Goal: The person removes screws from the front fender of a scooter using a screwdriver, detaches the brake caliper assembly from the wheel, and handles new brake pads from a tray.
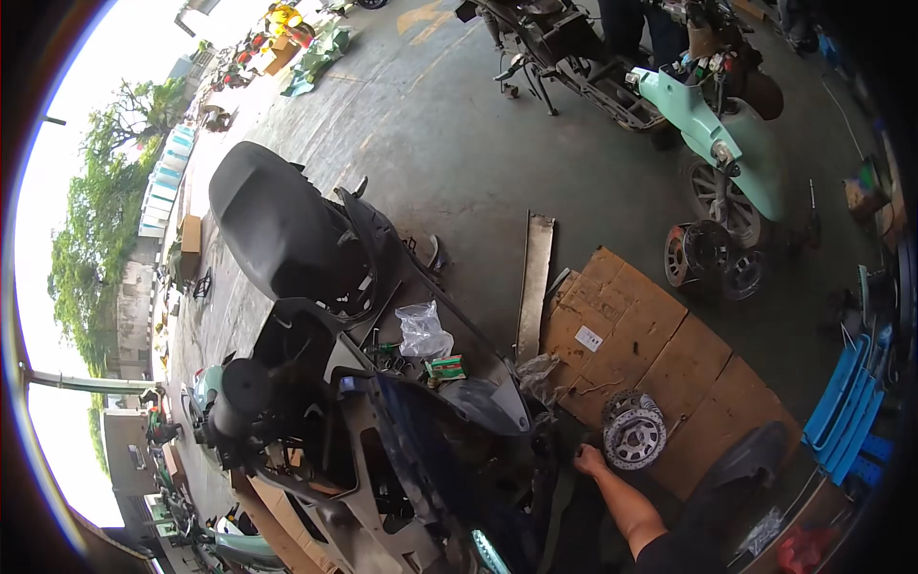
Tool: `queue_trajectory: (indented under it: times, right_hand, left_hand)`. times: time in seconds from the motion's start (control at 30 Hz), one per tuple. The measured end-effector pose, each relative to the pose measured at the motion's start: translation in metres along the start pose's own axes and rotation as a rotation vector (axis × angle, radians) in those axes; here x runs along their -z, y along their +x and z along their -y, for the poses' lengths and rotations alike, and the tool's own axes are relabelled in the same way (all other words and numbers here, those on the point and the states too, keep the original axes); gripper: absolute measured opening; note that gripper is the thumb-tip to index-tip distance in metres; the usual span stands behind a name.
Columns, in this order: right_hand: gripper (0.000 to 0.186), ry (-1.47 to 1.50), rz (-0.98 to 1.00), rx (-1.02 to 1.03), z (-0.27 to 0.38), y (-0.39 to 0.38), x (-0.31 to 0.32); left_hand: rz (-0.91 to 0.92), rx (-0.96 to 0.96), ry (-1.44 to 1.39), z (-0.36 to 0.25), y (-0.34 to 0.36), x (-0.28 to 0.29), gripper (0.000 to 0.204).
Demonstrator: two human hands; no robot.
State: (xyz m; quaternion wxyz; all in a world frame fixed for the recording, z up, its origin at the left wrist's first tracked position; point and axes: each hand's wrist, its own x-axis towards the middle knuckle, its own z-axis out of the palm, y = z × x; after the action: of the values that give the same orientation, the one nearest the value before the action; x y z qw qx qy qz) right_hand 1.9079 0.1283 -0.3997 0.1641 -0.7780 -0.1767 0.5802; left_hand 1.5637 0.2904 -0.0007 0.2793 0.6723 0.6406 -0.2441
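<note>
My right hand (590,459), reaching in from the lower right, has its fingers curled at a dark part I cannot make out, beside the black scooter body (382,450). Just right of the hand a silver perforated disc (636,438) rests on a flattened cardboard sheet (650,335). My left hand is out of view. On the partly dismantled scooter are a large black seat (268,220), a clear plastic bag (421,330) and a small green packet (445,368).
A mint-green partly stripped scooter (688,110) stands at upper right, a person's dark-clad legs (631,24) behind it. Loose wheel rims (684,253), a long metal plate (531,287) and blue panels (841,402) lie around. My bent knee (741,454) is at lower right.
</note>
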Motion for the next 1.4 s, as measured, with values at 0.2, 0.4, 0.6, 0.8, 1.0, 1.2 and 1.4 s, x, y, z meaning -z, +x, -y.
queue_trajectory:
  times: [0.2,0.4,0.6,0.8,1.0,1.2,1.4]
  right_hand:
    - [0.028,-0.219,-0.176,0.023,0.009,-0.218,-0.015]
    - [0.034,-1.009,0.501,0.092,0.088,-0.381,-0.078]
    - [0.042,-0.556,0.790,0.675,0.247,-0.529,-0.240]
    - [0.024,0.316,0.930,0.349,0.319,-0.642,-0.449]
    - [0.023,0.016,0.931,0.864,0.327,-0.658,-0.534]
    - [0.029,-0.023,1.393,0.166,0.315,-0.683,-0.626]
    - [0.037,-0.181,1.401,0.058,0.320,-0.731,-0.709]
  left_hand:
    - [-0.093,-0.037,-0.260,0.094,-0.111,-0.052,0.056]
    - [-0.223,0.121,-0.483,0.285,-0.240,-0.159,0.053]
    - [-0.394,0.292,-0.665,0.426,-0.326,-0.211,0.051]
    - [-0.557,0.133,-0.833,0.443,-0.363,-0.213,0.051]
    - [-0.965,0.376,-1.017,0.431,-0.386,-0.204,0.042]
    - [-1.137,0.559,-0.946,0.456,-0.395,-0.192,0.045]
    - [-1.506,0.910,-1.131,0.476,-0.374,-0.185,0.034]
